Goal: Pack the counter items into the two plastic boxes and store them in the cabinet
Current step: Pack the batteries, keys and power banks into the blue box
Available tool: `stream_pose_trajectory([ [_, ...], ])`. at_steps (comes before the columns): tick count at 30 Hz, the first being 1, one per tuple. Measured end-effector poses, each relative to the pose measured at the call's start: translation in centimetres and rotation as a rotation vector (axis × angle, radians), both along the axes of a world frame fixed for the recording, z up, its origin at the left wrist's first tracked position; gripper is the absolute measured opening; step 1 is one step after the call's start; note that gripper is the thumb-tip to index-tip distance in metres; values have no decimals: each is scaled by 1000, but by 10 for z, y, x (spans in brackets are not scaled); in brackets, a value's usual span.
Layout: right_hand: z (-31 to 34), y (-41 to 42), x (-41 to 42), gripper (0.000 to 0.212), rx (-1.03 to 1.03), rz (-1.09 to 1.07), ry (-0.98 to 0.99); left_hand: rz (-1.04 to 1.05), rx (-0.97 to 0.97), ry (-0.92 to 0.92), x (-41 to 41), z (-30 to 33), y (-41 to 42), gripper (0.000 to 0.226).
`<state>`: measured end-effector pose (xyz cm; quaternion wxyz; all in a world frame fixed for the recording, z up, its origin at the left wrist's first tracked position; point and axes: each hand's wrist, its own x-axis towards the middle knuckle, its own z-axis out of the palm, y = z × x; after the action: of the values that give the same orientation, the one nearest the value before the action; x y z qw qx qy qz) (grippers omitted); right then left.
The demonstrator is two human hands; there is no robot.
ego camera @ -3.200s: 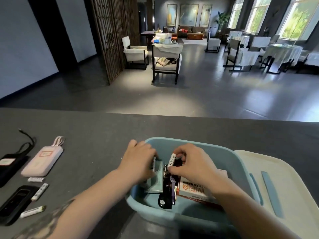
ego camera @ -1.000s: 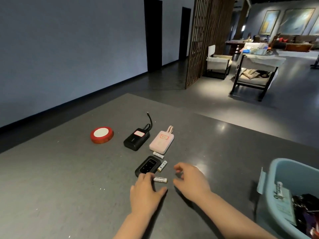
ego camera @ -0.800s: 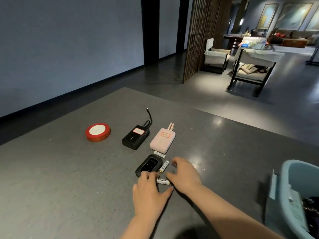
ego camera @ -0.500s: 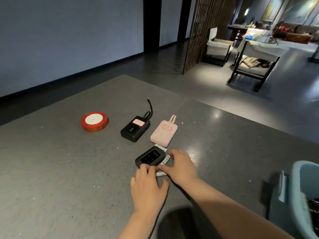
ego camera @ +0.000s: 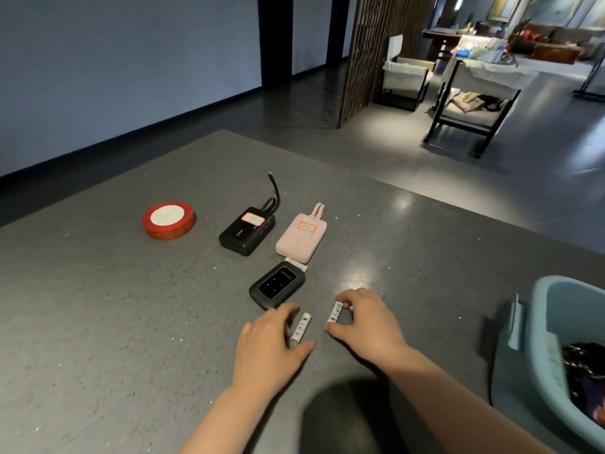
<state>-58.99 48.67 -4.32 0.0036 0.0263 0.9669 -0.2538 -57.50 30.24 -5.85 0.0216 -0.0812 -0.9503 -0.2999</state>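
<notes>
My left hand (ego camera: 266, 347) pinches a white battery (ego camera: 301, 327) between thumb and fingers, just above the grey counter. My right hand (ego camera: 366, 322) pinches a second white battery (ego camera: 334, 312) the same way. A third battery (ego camera: 298, 266) lies between the small black device with a screen (ego camera: 276, 285) and the pink power bank (ego camera: 302, 233). Farther back sit a black power bank with a cable (ego camera: 246, 231) and a red ribbon roll (ego camera: 169, 220). The blue plastic box (ego camera: 543, 319) stands at the right edge, with dark items inside.
The grey counter (ego camera: 131, 322) ends at a far edge (ego camera: 425, 198), beyond which is open floor. A wooden lattice screen (ego camera: 370, 57) and chairs (ego camera: 474, 90) stand in the room behind. A dark blurred shape sits low in the view between my forearms.
Both hands have pulled back from the black device toward me, each now lifting a battery off the counter. One second ago both hands lay flat over the batteries.
</notes>
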Motion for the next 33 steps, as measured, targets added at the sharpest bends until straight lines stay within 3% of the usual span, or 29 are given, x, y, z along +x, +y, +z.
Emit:
stream_pose_trajectory([
  [3,-1,0,14,49,-39,8,-9,-119,1,-118,-5,5,-7,70],
  [16,4,-8,33,50,-27,73,-6,-374,-213,-151,-23,20,-4,57],
  [25,62,34,87,47,-248,-64,275,-121,257,-22,18,56,37,49],
  [29,96,80,137,49,-277,-141,369,-172,457,82,40,86,95,46],
  [33,113,138,181,51,-274,-296,400,-288,521,108,61,104,155,49],
])
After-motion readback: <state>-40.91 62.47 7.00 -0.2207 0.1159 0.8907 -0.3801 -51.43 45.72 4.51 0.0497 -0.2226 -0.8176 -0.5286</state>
